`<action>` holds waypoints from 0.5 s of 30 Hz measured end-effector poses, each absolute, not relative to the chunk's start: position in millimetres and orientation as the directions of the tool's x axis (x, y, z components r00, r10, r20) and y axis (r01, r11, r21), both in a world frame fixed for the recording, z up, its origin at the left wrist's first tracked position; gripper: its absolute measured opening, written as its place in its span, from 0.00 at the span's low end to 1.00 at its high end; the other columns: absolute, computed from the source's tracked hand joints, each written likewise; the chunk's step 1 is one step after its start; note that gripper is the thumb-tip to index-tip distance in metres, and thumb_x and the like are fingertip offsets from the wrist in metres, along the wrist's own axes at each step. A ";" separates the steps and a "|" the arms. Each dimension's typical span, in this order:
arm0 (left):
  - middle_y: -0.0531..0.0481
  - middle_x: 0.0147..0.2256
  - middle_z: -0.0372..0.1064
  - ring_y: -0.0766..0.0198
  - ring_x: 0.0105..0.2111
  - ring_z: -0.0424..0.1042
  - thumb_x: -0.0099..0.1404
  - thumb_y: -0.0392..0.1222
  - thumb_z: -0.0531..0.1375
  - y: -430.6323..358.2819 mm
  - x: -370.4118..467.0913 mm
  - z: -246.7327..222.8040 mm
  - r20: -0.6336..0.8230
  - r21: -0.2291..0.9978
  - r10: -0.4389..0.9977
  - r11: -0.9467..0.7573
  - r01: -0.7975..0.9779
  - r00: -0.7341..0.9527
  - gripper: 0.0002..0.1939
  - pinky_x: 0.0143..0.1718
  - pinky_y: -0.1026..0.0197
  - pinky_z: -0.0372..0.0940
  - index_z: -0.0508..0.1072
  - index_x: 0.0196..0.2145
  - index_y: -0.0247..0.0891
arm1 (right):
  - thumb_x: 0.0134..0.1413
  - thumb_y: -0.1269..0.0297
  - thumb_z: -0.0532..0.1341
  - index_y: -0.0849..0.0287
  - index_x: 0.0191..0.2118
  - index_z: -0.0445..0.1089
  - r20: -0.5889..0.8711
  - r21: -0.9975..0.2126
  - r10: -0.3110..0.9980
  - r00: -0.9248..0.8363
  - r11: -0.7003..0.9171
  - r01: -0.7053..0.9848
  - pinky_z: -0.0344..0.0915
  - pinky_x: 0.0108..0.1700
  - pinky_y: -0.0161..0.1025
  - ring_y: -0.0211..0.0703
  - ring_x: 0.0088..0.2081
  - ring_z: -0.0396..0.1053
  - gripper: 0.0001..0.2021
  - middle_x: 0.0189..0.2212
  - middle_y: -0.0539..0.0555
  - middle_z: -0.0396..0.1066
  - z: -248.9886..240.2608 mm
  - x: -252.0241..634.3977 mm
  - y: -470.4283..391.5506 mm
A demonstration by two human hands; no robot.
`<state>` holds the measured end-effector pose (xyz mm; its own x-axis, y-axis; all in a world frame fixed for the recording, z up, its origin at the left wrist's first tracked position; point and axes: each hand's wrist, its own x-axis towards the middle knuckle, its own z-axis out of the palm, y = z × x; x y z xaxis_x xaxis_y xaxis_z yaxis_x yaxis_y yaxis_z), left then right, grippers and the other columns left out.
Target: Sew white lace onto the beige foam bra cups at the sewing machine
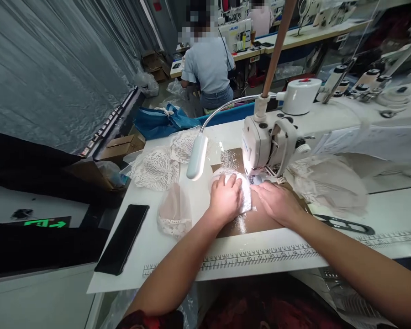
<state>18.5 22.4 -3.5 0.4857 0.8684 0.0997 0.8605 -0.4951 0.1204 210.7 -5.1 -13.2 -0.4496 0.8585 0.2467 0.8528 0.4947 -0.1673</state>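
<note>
My left hand (227,196) lies on a white lace bra cup (245,201), its fingers spread over the top. Close to the presser foot of the white sewing machine (265,141), my right hand (277,201) has its fingers closed together, the tips by the cup's right edge. What those fingertips pinch, if anything, is hidden. Under both hands is a brown, tape-covered board (233,228). A lamp on a bent neck (197,157) stands left of the needle. To the left lie lace cups (154,169) and a sheer beige cup (174,210).
A black phone-like slab (121,240) lies at the table's left edge. Black thread snips (345,224) rest right of my right hand, near sheer fabric pieces (332,183). A printed ruler (260,258) runs along the front edge. Another person (208,64) sits ahead at another machine.
</note>
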 end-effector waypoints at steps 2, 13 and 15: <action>0.38 0.57 0.65 0.40 0.55 0.62 0.68 0.44 0.54 8.2 5.9 8.2 0.059 0.166 0.880 -0.474 0.865 0.471 0.19 0.52 0.40 0.63 0.69 0.54 0.34 | 0.64 0.74 0.45 0.63 0.54 0.71 0.257 -0.164 0.851 -0.459 0.506 0.847 0.67 0.42 0.40 0.45 0.40 0.73 0.21 0.44 0.57 0.75 -11.4 212.4 -6.4; 0.38 0.47 0.71 0.50 0.47 0.71 0.66 0.42 0.57 -76.6 -135.9 -4.6 0.321 0.169 0.945 -0.116 0.979 0.057 0.14 0.48 0.48 0.68 0.70 0.47 0.33 | 0.64 0.59 0.50 0.54 0.50 0.73 0.373 -0.407 0.810 -0.452 0.581 0.705 0.70 0.47 0.51 0.53 0.47 0.73 0.18 0.48 0.55 0.75 -38.7 227.8 -4.2; 0.42 0.39 0.72 0.54 0.40 0.72 0.67 0.36 0.53 -87.2 -148.0 -9.8 0.350 0.166 0.937 -0.081 0.983 0.018 0.08 0.41 0.52 0.70 0.72 0.37 0.34 | 0.62 0.54 0.54 0.49 0.49 0.74 0.288 -0.530 0.847 -0.446 0.529 0.662 0.68 0.51 0.54 0.56 0.50 0.71 0.16 0.49 0.53 0.75 -29.5 229.7 -9.5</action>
<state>-148.0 -87.2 -9.8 0.0183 0.9368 0.3495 0.9827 -0.0812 0.1663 229.7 -9.5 -29.5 -0.4463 0.8473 0.2881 0.6624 0.5292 -0.5302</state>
